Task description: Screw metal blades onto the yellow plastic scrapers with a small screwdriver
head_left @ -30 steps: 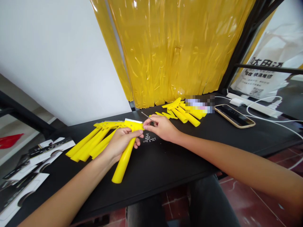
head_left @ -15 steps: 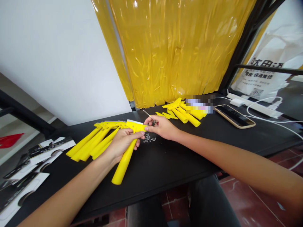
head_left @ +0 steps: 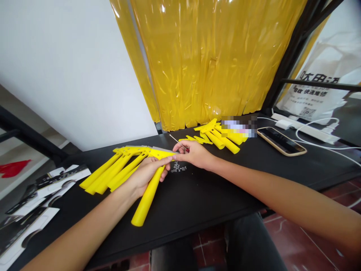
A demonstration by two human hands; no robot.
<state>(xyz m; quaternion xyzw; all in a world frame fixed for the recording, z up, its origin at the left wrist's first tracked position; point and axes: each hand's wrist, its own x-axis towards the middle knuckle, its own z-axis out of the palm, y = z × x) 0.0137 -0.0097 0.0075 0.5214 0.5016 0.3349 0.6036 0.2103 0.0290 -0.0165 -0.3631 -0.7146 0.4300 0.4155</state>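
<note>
My left hand point(head_left: 150, 171) is closed around a yellow scraper point(head_left: 145, 205) just below its wide head, thumb on top. Its handle slants down toward the table's front edge, and a pale blade strip runs along the head. My right hand point(head_left: 197, 154) holds a thin screwdriver point(head_left: 178, 142) whose shaft points up and left; a bit of red handle shows between the fingers. The right thumb touches the right end of the scraper's head. Small nuts and screws point(head_left: 178, 167) lie just below that hand. Left of my left hand, several similar yellow scrapers point(head_left: 105, 171) lie side by side.
Yellow handles and heads point(head_left: 225, 140) and small yellow strips point(head_left: 199, 139) lie at the back. To the right are a phone point(head_left: 282, 141), a white power strip point(head_left: 307, 128) and cables. Printed cards point(head_left: 47, 192) sit at the left. A yellow plastic curtain point(head_left: 197, 67) hangs behind the black table point(head_left: 203, 195).
The scraper has turned slightly in my hands: its head slopes down more to the right and the handle's end has shifted a little toward me. Both hands keep their hold.
</note>
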